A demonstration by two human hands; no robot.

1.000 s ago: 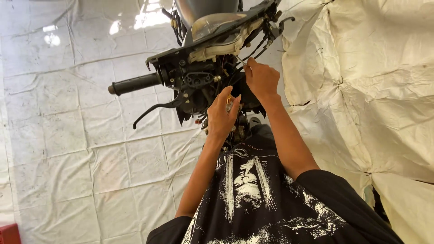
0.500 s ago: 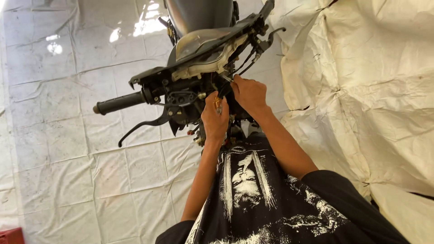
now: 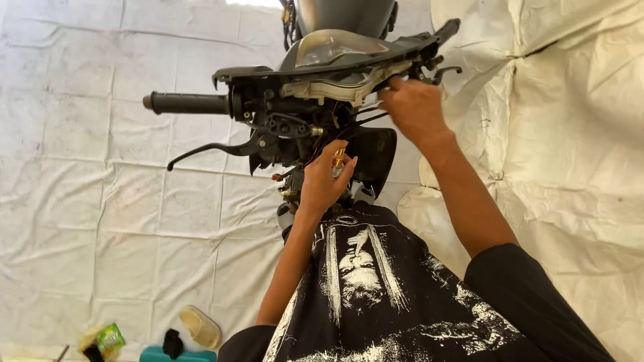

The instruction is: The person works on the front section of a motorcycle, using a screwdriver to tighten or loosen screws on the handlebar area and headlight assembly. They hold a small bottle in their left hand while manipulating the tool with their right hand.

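Motorcycle handlebar assembly (image 3: 315, 87), stripped of its covers, stands at the top centre of the view on a floor draped in white sheeting (image 3: 100, 201). Its black grip (image 3: 188, 102) points to the left, with a thin black brake lever (image 3: 215, 149) curving below it, and a cloudy headlight lens (image 3: 332, 45) sits on top. Loose wires (image 3: 349, 124) hang under the housing.

The person faces the bars, wearing a black shirt with a white print (image 3: 362, 268). The left hand (image 3: 323, 179) is raised just under the middle of the assembly, fingers curled around a small brass-coloured part (image 3: 339, 159) held between thumb and fingertips. The right hand (image 3: 414, 110) reaches to the right end of the housing, fingers bent and pressed against the wires there; whether it pinches one I cannot tell.

At the bottom left of the floor lie a pale sandal (image 3: 200, 327), a small green packet (image 3: 111, 338) and a teal box (image 3: 178, 354).
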